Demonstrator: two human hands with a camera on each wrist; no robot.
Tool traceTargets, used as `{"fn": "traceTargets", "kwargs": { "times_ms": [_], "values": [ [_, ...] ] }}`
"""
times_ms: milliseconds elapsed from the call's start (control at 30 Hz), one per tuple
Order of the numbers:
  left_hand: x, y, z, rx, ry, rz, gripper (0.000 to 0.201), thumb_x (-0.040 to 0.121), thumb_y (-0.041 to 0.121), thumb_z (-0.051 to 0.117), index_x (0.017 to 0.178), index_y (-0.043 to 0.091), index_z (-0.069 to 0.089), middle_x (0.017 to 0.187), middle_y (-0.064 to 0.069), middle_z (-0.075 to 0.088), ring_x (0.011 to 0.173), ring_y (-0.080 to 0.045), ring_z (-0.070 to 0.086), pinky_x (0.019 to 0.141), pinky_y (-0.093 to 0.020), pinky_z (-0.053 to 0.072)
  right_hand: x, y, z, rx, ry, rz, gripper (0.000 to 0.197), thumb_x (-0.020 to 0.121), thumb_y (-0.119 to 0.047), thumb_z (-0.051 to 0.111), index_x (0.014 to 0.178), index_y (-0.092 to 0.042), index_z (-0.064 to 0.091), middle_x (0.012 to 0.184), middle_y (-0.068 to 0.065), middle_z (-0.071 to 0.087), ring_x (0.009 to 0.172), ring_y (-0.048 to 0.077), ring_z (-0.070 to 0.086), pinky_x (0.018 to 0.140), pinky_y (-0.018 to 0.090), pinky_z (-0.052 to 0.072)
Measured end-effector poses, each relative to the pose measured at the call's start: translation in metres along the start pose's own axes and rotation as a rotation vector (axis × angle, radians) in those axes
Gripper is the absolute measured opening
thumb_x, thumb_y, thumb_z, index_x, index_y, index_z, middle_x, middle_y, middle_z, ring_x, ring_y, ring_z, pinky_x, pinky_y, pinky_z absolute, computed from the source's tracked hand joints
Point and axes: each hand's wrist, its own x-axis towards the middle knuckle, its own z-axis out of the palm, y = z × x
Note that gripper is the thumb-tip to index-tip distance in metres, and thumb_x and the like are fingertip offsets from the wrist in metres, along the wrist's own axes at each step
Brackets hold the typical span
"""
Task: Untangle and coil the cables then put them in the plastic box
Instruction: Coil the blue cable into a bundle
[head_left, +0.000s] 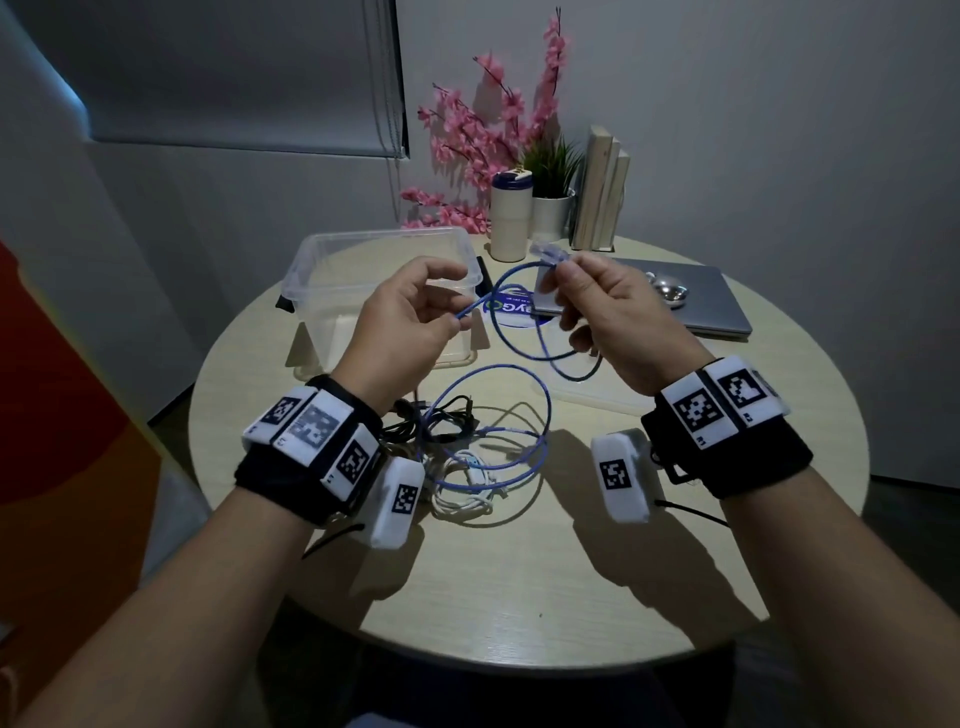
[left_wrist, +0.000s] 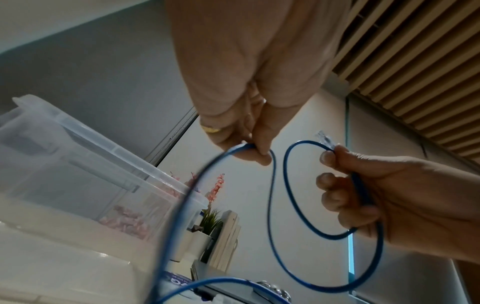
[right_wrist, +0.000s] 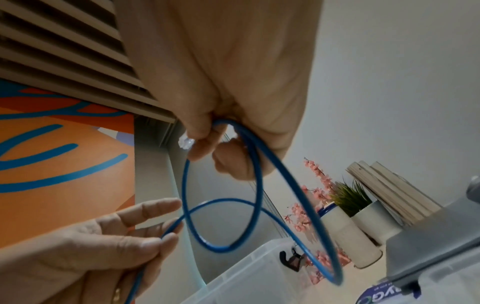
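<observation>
A blue network cable (head_left: 511, 340) runs between both hands above the round table. My right hand (head_left: 587, 301) pinches its end just below the clear plug (head_left: 551, 253) and holds a hanging loop (right_wrist: 221, 244). My left hand (head_left: 415, 312) pinches the cable (left_wrist: 244, 147) between thumb and fingers further along. More blue loops (head_left: 493, 431) trail down onto a tangle of black cables (head_left: 436, 415) and white cables (head_left: 467, 493) on the table. The clear plastic box (head_left: 311, 270) stands open at the back left, behind my left hand.
The box lid (head_left: 592, 397) lies flat under my right wrist. A closed grey laptop (head_left: 717, 306) with a silver mouse (head_left: 670, 291) sits at the back right. Behind stand a tumbler (head_left: 511, 218), a potted plant (head_left: 553, 208), pink flowers (head_left: 483, 135) and books (head_left: 602, 187).
</observation>
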Motion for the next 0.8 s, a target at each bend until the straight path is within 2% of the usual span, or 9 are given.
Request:
{"fn": "traceTargets", "kwargs": {
  "times_ms": [100, 267, 333, 400, 500, 567, 667, 733, 800],
  "values": [
    [-0.001, 0.004, 0.0, 0.006, -0.018, 0.006, 0.04, 0.086, -0.014, 0.053, 0.102, 0.022, 0.058, 0.089, -0.006, 0.064, 0.082, -0.013, 0.066, 0.073, -0.017, 0.049, 0.002, -0.002, 0.0, -0.071, 0.03, -0.023, 0.025, 0.1, -0.026, 0.043, 0.089, -0.019, 0.064, 0.081, -0.005, 0.054, 0.07, 0.011, 0.047, 0.056, 0.026, 0.04],
    [-0.003, 0.008, 0.003, -0.038, -0.013, 0.019, 0.024, 0.088, -0.006, 0.057, 0.104, 0.012, 0.062, 0.076, -0.003, 0.06, 0.071, -0.016, 0.059, 0.067, -0.023, 0.052, 0.001, -0.004, 0.002, 0.115, -0.015, -0.036, 0.027, 0.102, -0.021, 0.037, 0.086, -0.012, 0.057, 0.058, 0.004, 0.042, 0.046, 0.012, 0.037, 0.044, 0.021, 0.033],
    [-0.004, 0.01, 0.004, 0.023, -0.056, 0.015, 0.019, 0.09, -0.004, 0.053, 0.101, 0.006, 0.065, 0.072, -0.007, 0.059, 0.064, -0.014, 0.057, 0.065, -0.023, 0.053, 0.002, -0.002, 0.002, 0.218, 0.029, -0.025, 0.027, 0.103, -0.023, 0.036, 0.085, -0.012, 0.052, 0.05, -0.002, 0.034, 0.04, 0.009, 0.029, 0.041, 0.021, 0.028],
    [-0.005, 0.009, 0.006, 0.05, -0.115, -0.028, 0.026, 0.09, -0.009, 0.045, 0.096, 0.002, 0.068, 0.073, -0.009, 0.062, 0.061, -0.008, 0.059, 0.067, -0.018, 0.054, 0.004, -0.002, 0.001, 0.277, 0.072, -0.003, 0.027, 0.103, -0.026, 0.034, 0.085, -0.014, 0.05, 0.045, -0.009, 0.028, 0.038, 0.006, 0.023, 0.041, 0.02, 0.022],
    [-0.006, 0.005, 0.008, 0.089, -0.183, -0.038, 0.036, 0.088, -0.012, 0.045, 0.094, 0.014, 0.069, 0.082, -0.003, 0.065, 0.071, -0.002, 0.064, 0.074, -0.017, 0.053, 0.005, -0.003, 0.0, 0.34, 0.094, 0.021, 0.027, 0.103, -0.027, 0.033, 0.085, -0.015, 0.049, 0.046, -0.008, 0.026, 0.038, 0.006, 0.02, 0.04, 0.018, 0.02],
    [-0.005, 0.003, 0.007, 0.217, -0.161, 0.026, 0.03, 0.086, -0.003, 0.057, 0.099, 0.022, 0.068, 0.09, 0.003, 0.062, 0.078, -0.003, 0.062, 0.077, -0.017, 0.05, 0.005, -0.003, 0.0, 0.4, 0.094, 0.026, 0.027, 0.103, -0.028, 0.034, 0.084, -0.015, 0.048, 0.047, -0.007, 0.026, 0.038, 0.006, 0.02, 0.04, 0.017, 0.02],
    [-0.004, 0.001, 0.004, 0.434, -0.122, 0.097, 0.035, 0.087, 0.011, 0.063, 0.114, 0.031, 0.058, 0.108, 0.005, 0.049, 0.085, 0.0, 0.055, 0.072, -0.006, 0.041, 0.004, -0.004, -0.001, 0.519, 0.078, 0.044, 0.027, 0.103, -0.029, 0.032, 0.085, -0.015, 0.046, 0.046, -0.007, 0.026, 0.037, 0.006, 0.02, 0.04, 0.016, 0.018],
    [-0.002, -0.002, 0.003, 0.528, -0.121, 0.111, 0.034, 0.091, 0.019, 0.06, 0.122, 0.032, 0.057, 0.113, 0.005, 0.046, 0.087, -0.004, 0.052, 0.071, -0.002, 0.036, 0.004, -0.005, -0.003, 0.563, 0.077, 0.054, 0.027, 0.103, -0.029, 0.032, 0.085, -0.015, 0.045, 0.044, -0.007, 0.027, 0.037, 0.006, 0.02, 0.04, 0.016, 0.019],
    [0.0, -0.005, 0.002, 0.585, -0.111, 0.097, 0.026, 0.094, 0.024, 0.056, 0.119, 0.027, 0.063, 0.109, 0.004, 0.053, 0.088, -0.009, 0.053, 0.069, -0.001, 0.033, 0.004, -0.005, -0.005, 0.553, 0.084, 0.054, 0.027, 0.104, -0.028, 0.031, 0.084, -0.015, 0.045, 0.044, -0.008, 0.027, 0.037, 0.006, 0.02, 0.04, 0.016, 0.019]
  ]
}}
